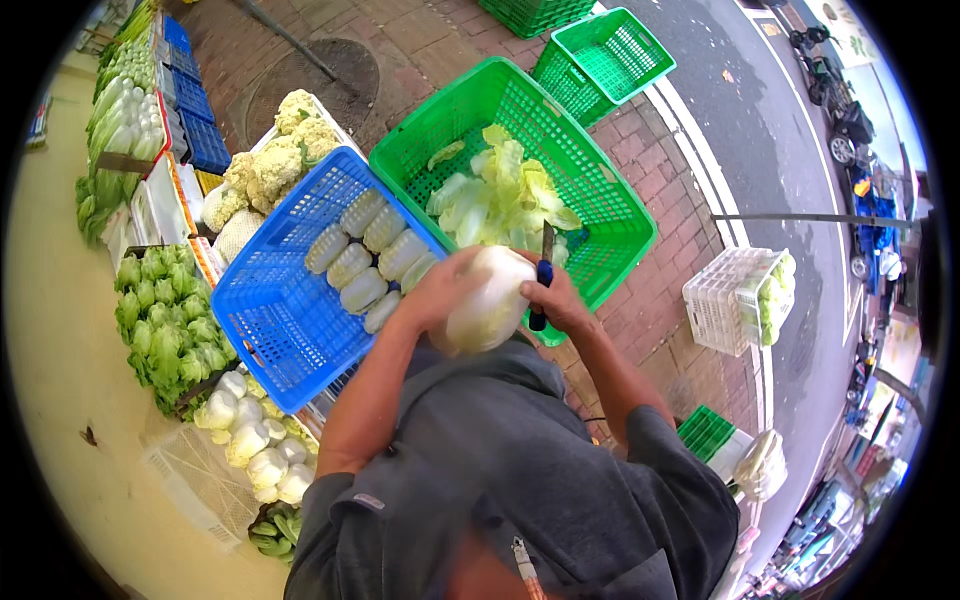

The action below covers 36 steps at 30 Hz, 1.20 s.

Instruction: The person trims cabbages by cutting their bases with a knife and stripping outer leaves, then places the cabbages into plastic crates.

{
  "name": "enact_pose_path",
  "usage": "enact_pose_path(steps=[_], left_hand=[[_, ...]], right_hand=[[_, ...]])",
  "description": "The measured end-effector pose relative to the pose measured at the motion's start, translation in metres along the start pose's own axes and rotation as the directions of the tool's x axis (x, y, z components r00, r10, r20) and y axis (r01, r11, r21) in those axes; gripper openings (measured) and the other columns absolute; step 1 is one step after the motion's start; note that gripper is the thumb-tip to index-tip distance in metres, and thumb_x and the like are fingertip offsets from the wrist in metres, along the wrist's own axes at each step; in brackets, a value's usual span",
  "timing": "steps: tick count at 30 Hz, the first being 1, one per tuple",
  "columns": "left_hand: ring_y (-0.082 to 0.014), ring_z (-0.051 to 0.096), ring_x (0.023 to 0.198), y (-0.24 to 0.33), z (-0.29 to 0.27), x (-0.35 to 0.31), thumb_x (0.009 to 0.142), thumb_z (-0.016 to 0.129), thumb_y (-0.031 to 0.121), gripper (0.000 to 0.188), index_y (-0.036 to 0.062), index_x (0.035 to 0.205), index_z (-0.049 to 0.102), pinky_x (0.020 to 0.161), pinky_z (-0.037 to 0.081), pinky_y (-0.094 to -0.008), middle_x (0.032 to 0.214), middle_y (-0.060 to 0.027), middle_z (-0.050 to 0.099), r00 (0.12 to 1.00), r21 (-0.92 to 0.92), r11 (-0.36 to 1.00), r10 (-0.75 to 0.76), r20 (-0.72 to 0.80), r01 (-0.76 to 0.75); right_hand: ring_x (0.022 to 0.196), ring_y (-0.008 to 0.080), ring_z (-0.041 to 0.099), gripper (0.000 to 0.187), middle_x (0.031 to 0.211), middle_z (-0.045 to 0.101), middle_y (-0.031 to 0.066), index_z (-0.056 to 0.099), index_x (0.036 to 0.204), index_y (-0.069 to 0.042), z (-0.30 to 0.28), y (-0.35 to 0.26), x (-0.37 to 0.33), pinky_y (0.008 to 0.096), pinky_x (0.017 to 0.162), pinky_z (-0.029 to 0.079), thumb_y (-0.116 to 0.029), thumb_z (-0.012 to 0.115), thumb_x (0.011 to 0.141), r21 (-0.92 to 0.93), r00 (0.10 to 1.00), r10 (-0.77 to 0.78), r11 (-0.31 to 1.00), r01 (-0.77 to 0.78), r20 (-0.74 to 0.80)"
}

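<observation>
A pale napa cabbage [490, 305] is held up in front of my body. My left hand [438, 290] is closed around its left side. In my right hand [562, 300] is a knife [544, 275] with a dark handle, its blade pointing away from me, close against the cabbage's right side. Beyond my hands stands a green plastic crate [600, 185] with loose yellow-green cabbage leaves [505, 185] inside. Left of it, a blue crate [275, 310] contains several trimmed napa cabbages [362, 290] laid in rows.
Cauliflower [270, 165] fills a box behind the blue crate. Lettuce [165, 320] and white-stemmed vegetables [255, 435] are stacked on the left. Another green crate [605, 65] stands farther back. On the right, a white crate [720, 300] sits beside the road [700, 90].
</observation>
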<state>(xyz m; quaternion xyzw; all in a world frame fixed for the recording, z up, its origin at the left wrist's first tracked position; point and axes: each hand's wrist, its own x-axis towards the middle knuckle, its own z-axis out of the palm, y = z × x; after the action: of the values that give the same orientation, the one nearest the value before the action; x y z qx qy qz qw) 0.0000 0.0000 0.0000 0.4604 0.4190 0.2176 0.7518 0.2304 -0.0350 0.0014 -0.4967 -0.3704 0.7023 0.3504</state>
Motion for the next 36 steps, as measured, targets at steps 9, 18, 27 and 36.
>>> enact_pose_path(steps=[9, 18, 27, 36], left_hand=[[-0.0075, 0.055, 0.084, 0.02, 0.005, 0.032, 0.092, 0.063, 0.018, 0.03, 0.0017, 0.117, 0.061, 0.075, 0.046, -0.0214, 0.096, 0.0, 0.063, 0.981, 0.113, 0.992, -0.036, -0.189, 0.058], [-0.0328, 0.042, 0.132, 0.036, -0.022, 0.041, 0.084, 0.069, 0.051, 0.085, -0.0032, 0.142, 0.038, 0.11, 0.034, -0.0376, 0.142, -0.0258, 0.044, 0.944, 0.34, 0.939, 0.151, -0.295, -0.044], [-0.0266, 0.06, 0.105, -0.048, -0.018, -0.084, 0.089, 0.065, 0.046, 0.062, 0.0041, 0.132, 0.049, 0.083, 0.05, -0.0388, 0.118, -0.0158, 0.061, 0.849, -0.053, 0.992, 0.067, -0.524, -0.111], [-0.0266, 0.061, 0.111, -0.075, -0.07, -0.241, 0.086, 0.069, 0.044, 0.067, 0.0126, 0.139, 0.043, 0.077, 0.059, -0.0482, 0.125, -0.0078, 0.06, 0.592, -0.542, 0.272, 0.159, -0.79, -0.796]], right_hand=[[0.05, 0.0025, 0.039, 0.075, 0.075, 0.055, -0.0035, 0.052, 0.128, 0.005, -0.028, 0.016, -0.005, 0.0183, 0.043, 0.027, -0.04, 0.077, 0.072, 0.314, 0.998, 0.057, 0.948, -0.048, -0.017], [0.104, 0.0274, 0.063, 0.063, 0.115, 0.063, 0.014, 0.049, 0.126, 0.003, -0.042, 0.047, 0.003, 0.0404, 0.09, 0.053, -0.033, 0.066, 0.078, 0.355, 0.992, 0.09, 0.934, -0.052, -0.092], [0.058, 0.0095, 0.049, 0.066, 0.087, 0.057, 0.0045, 0.045, 0.129, 0.004, 0.041, 0.006, 0.06, 0.0232, 0.049, 0.041, -0.032, 0.07, 0.08, 0.198, 0.984, 0.021, 0.979, -0.056, 0.176], [0.071, 0.0106, 0.055, 0.081, 0.103, 0.058, 0.0092, 0.036, 0.136, 0.006, 0.277, 0.0, 0.079, 0.0212, 0.059, 0.045, -0.03, 0.076, 0.075, -0.003, 0.796, -0.128, 0.987, 0.161, 0.591]])
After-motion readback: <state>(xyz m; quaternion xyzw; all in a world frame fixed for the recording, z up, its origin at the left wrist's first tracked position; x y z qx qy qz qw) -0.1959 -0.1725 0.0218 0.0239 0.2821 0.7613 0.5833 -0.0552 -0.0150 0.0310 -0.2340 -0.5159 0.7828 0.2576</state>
